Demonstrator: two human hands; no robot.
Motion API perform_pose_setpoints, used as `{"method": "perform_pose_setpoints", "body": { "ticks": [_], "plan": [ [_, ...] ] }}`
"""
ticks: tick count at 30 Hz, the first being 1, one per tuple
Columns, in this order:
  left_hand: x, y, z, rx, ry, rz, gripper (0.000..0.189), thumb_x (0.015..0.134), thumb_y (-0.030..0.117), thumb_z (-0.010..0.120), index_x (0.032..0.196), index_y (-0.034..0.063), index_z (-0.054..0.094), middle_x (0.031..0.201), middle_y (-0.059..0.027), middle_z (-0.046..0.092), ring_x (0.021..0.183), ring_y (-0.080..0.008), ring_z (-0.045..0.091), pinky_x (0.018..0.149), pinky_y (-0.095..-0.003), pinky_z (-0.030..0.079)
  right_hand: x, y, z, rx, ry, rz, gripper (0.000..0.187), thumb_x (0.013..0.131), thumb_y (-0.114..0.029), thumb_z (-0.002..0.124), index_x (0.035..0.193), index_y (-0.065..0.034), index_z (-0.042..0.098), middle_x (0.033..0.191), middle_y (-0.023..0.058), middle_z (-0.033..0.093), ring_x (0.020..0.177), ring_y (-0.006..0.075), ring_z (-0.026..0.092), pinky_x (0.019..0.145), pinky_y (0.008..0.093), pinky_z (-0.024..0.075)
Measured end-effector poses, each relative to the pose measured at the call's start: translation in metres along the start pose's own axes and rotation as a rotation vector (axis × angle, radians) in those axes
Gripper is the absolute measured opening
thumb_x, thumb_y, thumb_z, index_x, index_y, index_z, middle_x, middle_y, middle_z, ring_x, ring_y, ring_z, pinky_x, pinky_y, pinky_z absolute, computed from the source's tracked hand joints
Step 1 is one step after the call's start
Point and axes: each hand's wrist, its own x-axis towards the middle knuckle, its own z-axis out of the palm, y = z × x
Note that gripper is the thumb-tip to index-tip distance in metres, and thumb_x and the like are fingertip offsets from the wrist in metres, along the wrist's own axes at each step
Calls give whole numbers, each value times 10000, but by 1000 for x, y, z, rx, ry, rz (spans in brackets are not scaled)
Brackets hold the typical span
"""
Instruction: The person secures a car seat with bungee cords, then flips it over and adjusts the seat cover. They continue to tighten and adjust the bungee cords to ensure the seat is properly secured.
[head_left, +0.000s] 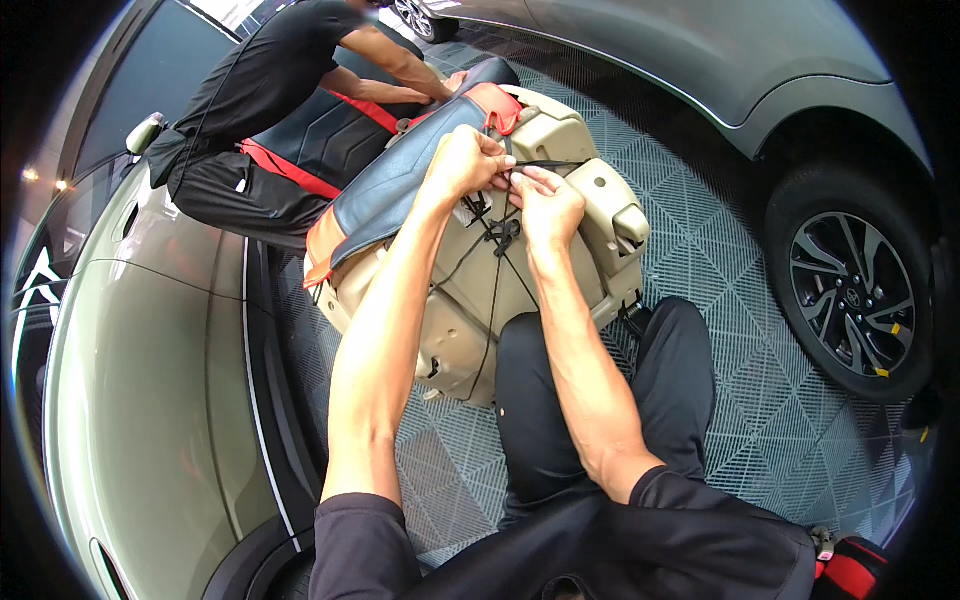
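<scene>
A beige plastic car seat base (457, 337) lies underside up in front of my knees. Over its far left side runs a black leather seat cover (397, 180) with red-orange edging. My left hand (466, 165) pinches a black strap (551, 163) with thumb and finger above the base. Close beside it, my right hand (549, 206) pinches the same strap or a cord joined to it; the fingers hide which. Thin black cords (495, 300) cross the underside and meet at a knot with black hooks (501, 236) just below my hands.
A co-worker (262, 97) in black leans over another black and red seat (322, 142) at upper left. A pale green car (157, 360) flanks my left. A grey car (675, 45) with a black alloy wheel (851, 296) stands right, on grey grid floor tiles (720, 300).
</scene>
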Motion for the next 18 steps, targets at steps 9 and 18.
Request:
{"method": "perform_pose_setpoints", "body": {
  "ticks": [9,18],
  "plan": [
    [-1,0,7,152,97,47,182,908,143,802,973,-27,806,775,-119,786,681,-139,768,671,-295,596,-11,12,25,114,203,-74,184,898,60,775,1051,130,703,956,183,761,803,205,756,745,300,637],
    [-7,7,5,178,109,40,181,922,124,793,994,-42,803,779,-108,780,669,-129,749,592,-285,590,-6,23,26,-121,220,-192,177,904,64,762,1054,128,693,944,184,764,799,213,769,734,304,631]
  ]
}}
